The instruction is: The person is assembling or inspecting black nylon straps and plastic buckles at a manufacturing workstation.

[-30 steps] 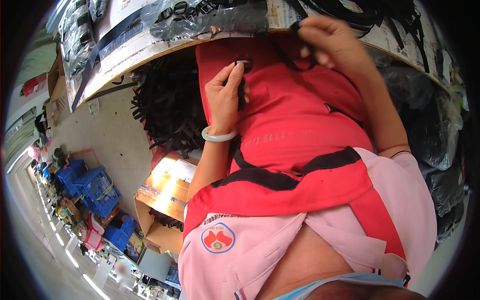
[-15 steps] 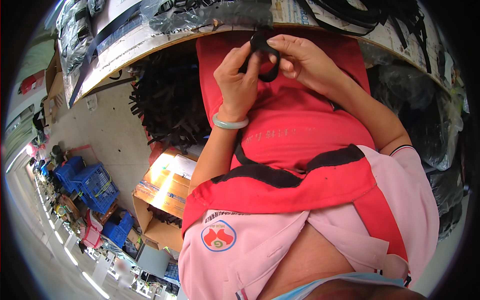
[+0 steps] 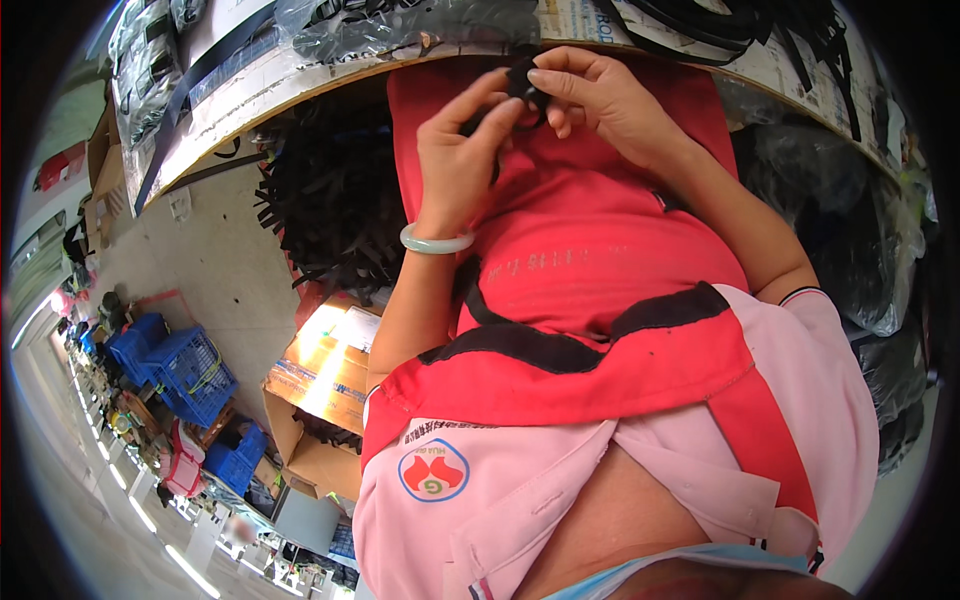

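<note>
Both hands working at the near edge of the workbench (image 3: 300,75): left hand (image 3: 460,160) and right hand (image 3: 590,100) are pinching a small black part (image 3: 522,85) between fingertips. Grip looks thin, so part could be slipping into the red apron (image 3: 600,270).

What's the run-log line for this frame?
left hand: pinching small black part | right hand: pinching same part | place: above red apron, below table edge

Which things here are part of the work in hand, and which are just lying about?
In use:
- small black part
- left hand
- right hand

Lying about:
- cardboard box
- blue crates
- heap of black strips
- black loops on the bench
</note>
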Demonstrator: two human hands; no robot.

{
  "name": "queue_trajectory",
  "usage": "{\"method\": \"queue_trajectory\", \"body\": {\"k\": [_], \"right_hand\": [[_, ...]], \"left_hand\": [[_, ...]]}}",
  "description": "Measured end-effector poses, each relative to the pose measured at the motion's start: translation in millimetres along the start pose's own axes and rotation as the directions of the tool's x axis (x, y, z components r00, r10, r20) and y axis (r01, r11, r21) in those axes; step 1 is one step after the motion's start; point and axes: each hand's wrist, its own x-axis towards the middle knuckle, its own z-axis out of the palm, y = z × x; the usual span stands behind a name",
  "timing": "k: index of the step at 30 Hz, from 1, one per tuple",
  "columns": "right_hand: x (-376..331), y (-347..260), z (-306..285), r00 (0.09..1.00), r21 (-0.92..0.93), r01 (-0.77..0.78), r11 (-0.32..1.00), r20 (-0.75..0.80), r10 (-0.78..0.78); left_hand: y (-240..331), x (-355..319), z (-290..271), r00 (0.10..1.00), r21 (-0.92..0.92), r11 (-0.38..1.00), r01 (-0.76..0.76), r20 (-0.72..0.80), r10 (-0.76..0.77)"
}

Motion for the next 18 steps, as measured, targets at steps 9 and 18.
{"method": "queue_trajectory", "body": {"k": [9,18], "right_hand": [[-22,-15,21,0.857,-0.318,0.496,0.808,0.032,-0.514],[-16,-15,11,0.995,-0.414,0.043,0.909,-0.067,-0.077]], "left_hand": [[1,5,0,0.983,-0.289,0.945,0.156,-0.046,-0.176],[0,-3,8,0.991,-0.095,0.993,-0.074,-0.12,0.062]]}}
